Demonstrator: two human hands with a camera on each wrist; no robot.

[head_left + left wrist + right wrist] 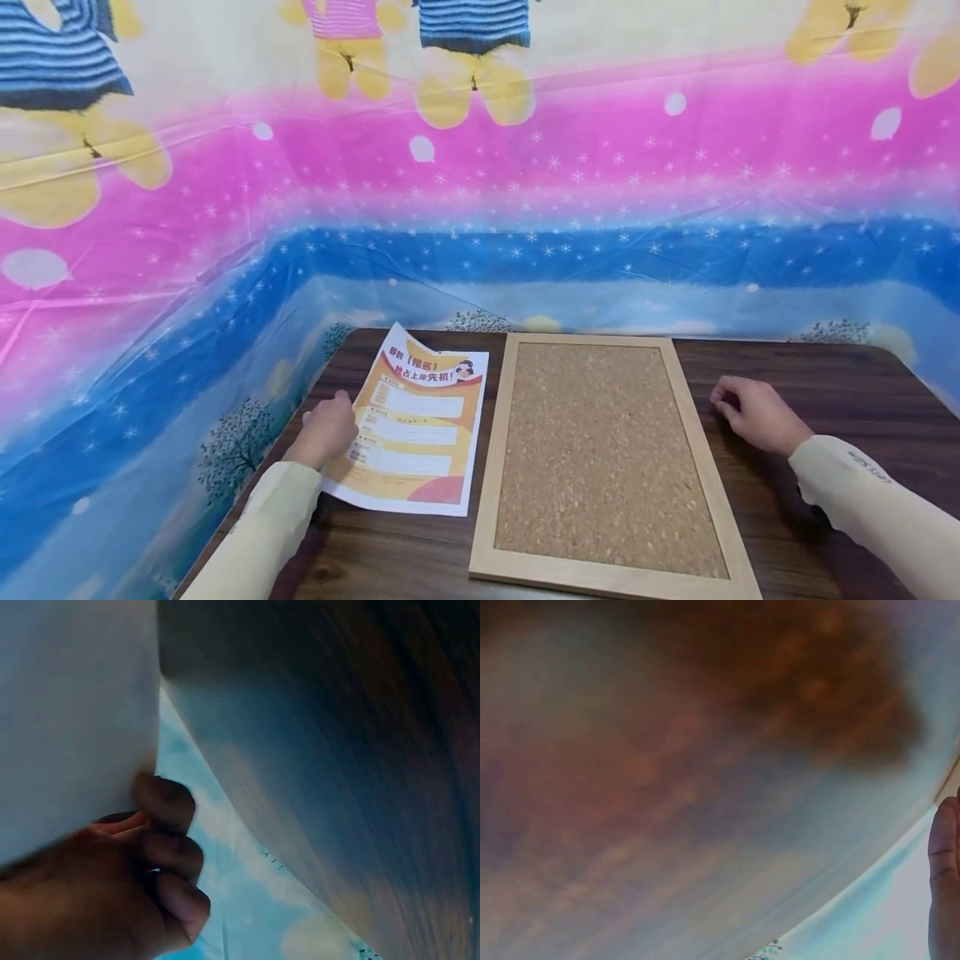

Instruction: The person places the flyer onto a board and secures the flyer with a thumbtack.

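Observation:
My left hand (330,429) pinches the left edge of a printed paper poster (420,417), orange and yellow with red Chinese lettering and white text boxes. The sheet is tilted, its top left corner curling up over the dark table. In the left wrist view the fingers (176,859) curl at the edge of the paper's pale back (75,712). A cork board (600,450) in a light wood frame lies right of the poster. Beyond its right side, my right hand (761,412) rests loosely curled near the tabletop, holding nothing. Only part of that hand (945,877) enters the right wrist view.
The dark wood-grain table (847,383) has rounded far corners. Behind it and along the left side hangs a pink, blue and white printed cloth (480,183) with snowflakes and cartoon bears, close to the table edges.

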